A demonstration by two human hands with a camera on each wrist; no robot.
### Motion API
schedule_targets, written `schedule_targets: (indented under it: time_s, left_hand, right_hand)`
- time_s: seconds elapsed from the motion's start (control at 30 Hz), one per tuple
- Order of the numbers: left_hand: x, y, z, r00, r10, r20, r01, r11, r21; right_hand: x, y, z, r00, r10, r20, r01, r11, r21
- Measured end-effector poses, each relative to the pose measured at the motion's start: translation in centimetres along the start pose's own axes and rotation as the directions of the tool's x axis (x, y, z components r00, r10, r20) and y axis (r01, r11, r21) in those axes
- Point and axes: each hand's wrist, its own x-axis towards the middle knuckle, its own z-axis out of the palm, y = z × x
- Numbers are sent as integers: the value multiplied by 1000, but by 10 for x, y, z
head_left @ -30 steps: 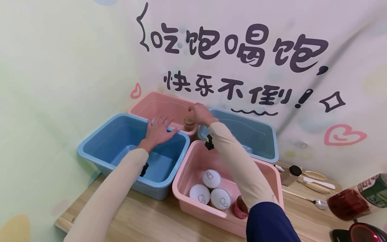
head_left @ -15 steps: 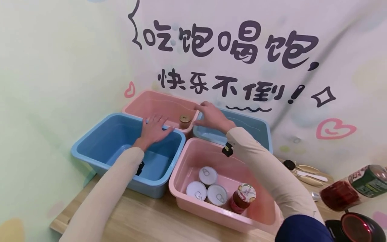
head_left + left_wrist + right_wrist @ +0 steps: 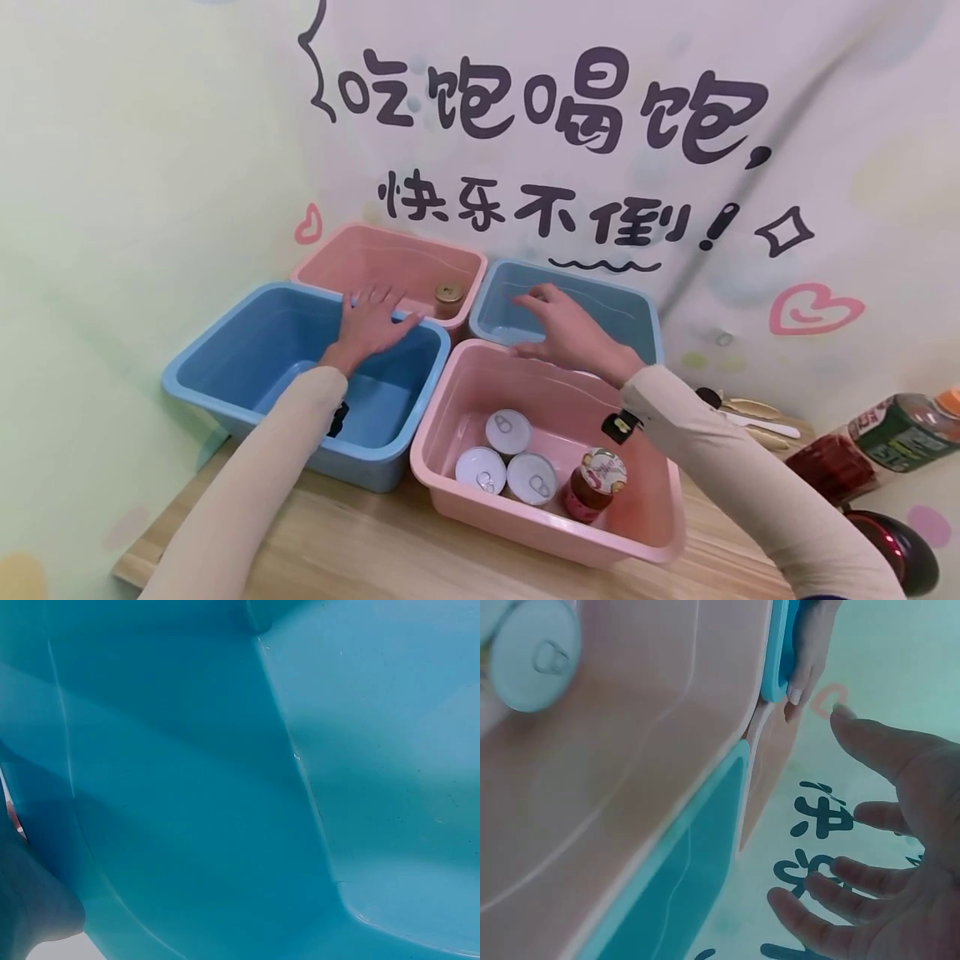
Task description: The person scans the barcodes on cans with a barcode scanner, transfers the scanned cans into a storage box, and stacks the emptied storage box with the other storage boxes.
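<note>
My left hand [image 3: 372, 323] rests with spread fingers on the far rim of the front-left blue bin [image 3: 180, 385]. Above the front edge of the back-right blue bin [image 3: 645, 312], my right hand [image 3: 572, 333] hovers with fingers apart and nothing in them; the right wrist view shows its bare palm and relaxed fingers. A lidded jar [image 3: 448, 300] stands inside the back-left pink bin [image 3: 390, 250], near its right corner. In the front-right pink bin [image 3: 525, 533] are several items: white-topped pull-tab cans [image 3: 480, 471] and a red jar with a patterned lid [image 3: 597, 483].
On the wooden table [image 3: 352, 542], right of the bins, lie gold and white utensils [image 3: 761, 423] near a black-capped container [image 3: 707, 397]. A bottle with an orange cap [image 3: 900, 433] and a black-and-red object [image 3: 896, 542] stand farther right. A printed wall sheet [image 3: 480, 100] rises behind.
My right hand has drawn away from the jar in the back pink bin, moving right and toward me, and its fingers have spread. My left hand keeps to the blue rim.
</note>
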Motion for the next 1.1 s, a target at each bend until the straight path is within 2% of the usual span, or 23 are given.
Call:
schedule_targets:
  time_s: [0.37,0.6,0.83,1.1]
  left_hand:
    - [1,2,0,1000,-2,24,1,1000,14]
    - [1,2,-1,1000,0,19,0,1000,7]
    - [0,2,-2,1000,3,23,-3,1000,-8]
    - [0,0,-2,1000,5,27,-5,1000,-13]
  right_hand:
    - [-62,6,3,1000,6,-5,-6,1000,17]
    - [-89,13,14,999,-9,54,8,1000,17]
    - [-111,22,27,996,3,91,-2,1000,-7]
    - [-122,28,34,979,57,194,-61,998,14]
